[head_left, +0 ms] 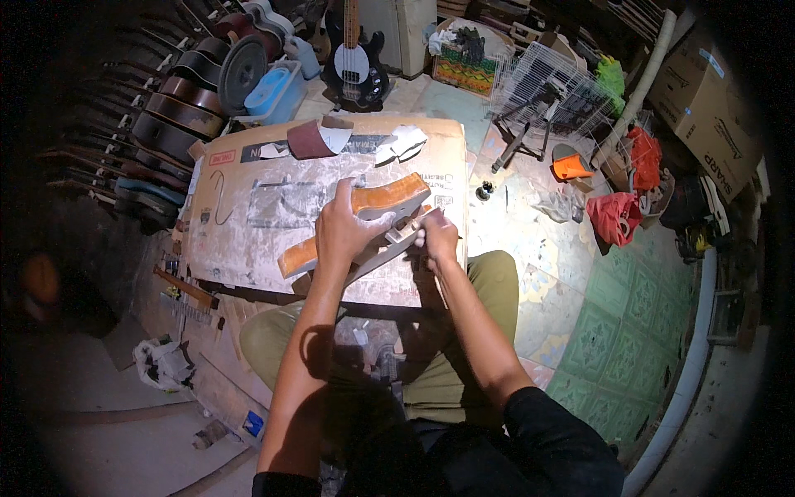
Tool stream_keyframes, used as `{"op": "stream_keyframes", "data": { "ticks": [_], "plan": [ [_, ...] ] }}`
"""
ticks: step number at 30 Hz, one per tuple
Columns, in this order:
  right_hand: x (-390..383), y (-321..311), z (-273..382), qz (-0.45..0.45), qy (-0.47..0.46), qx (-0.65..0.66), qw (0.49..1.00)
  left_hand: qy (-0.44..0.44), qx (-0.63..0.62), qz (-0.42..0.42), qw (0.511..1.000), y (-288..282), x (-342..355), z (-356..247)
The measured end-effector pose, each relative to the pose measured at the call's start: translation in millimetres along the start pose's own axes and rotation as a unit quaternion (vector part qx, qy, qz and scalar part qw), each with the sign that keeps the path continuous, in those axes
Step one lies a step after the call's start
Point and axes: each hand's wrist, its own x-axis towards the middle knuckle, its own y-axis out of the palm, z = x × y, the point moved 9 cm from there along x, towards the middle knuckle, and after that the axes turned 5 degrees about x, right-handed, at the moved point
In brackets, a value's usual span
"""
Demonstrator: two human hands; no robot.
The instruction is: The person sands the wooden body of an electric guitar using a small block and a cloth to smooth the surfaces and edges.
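My left hand [344, 228] is closed around a wavy, orange-brown piece of wood [389, 197] with a grey side edge. The wood is held at a slant over a dusty cardboard sheet [224, 257], its lower left end reaching toward the near edge. Against its near side, my right hand [439, 236] pinches a small pale block [403, 229] with a brownish sheet, which looks like sandpaper, at its end. The fingers partly hide the block. Farther back on the cardboard lie a curled dark red sandpaper sheet [306, 141] and torn whitish paper pieces [402, 144].
A row of guitars [178, 108] stands at the far left, beside a blue tub [277, 91]. An electric bass [354, 66] stands behind the work surface. To the right are a small tripod [522, 137], a wire cage [551, 79], red bags [614, 217] and a large carton [704, 108].
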Motion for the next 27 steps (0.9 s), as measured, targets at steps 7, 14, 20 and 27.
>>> {"op": "stream_keyframes", "data": {
  "ticks": [7, 14, 20, 27],
  "plan": [
    [0, -3, 0, -0.051, -0.002, 0.005, 0.999, -0.002, 0.013, -0.001, 1.000, -2, 2, -2],
    [-1, -7, 10, -0.064, -0.009, 0.023, 0.998, -0.001, 0.023, 0.004, 1.000, 1, 1, -4],
    [-3, -1, 13, -0.041, 0.010, 0.026, 0.999, 0.011, 0.016, -0.007, 1.000, -4, -1, -4],
    [-1, 6, 4, -0.016, -0.009, 0.042, 0.999, 0.003, 0.025, 0.009, 1.000, -3, 1, -4]
  ]
}}
